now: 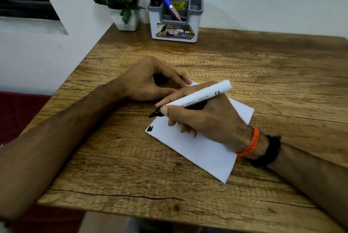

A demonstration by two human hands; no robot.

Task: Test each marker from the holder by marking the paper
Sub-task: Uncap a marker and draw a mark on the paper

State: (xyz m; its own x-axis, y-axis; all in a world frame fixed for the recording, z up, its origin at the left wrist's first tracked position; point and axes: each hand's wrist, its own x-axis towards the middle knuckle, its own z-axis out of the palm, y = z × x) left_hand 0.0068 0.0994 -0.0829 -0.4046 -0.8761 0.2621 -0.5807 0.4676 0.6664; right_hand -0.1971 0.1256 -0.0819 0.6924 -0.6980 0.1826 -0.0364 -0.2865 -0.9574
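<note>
Both forearms are bare, with no sleeves reaching the wrists. The right wrist wears a thin orange beaded thread band (250,143) and, just behind it, a wider black strap (268,152). The left wrist is bare.

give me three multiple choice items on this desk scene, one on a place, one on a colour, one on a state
1. Where is the holder?
A. beside the flower pot
B. on the paper
C. by the right wrist

2. What colour is the mark on the paper?
A. red
B. black
C. green

3. How is the marker in the right hand?
A. capped
B. lying loose
C. uncapped, gripped

Answers: 1 A, the holder stands right of the pot at the desk's back edge. 2 B, the scribble is black. 3 C, the bare tip shows and fingers curl round the barrel.
</note>
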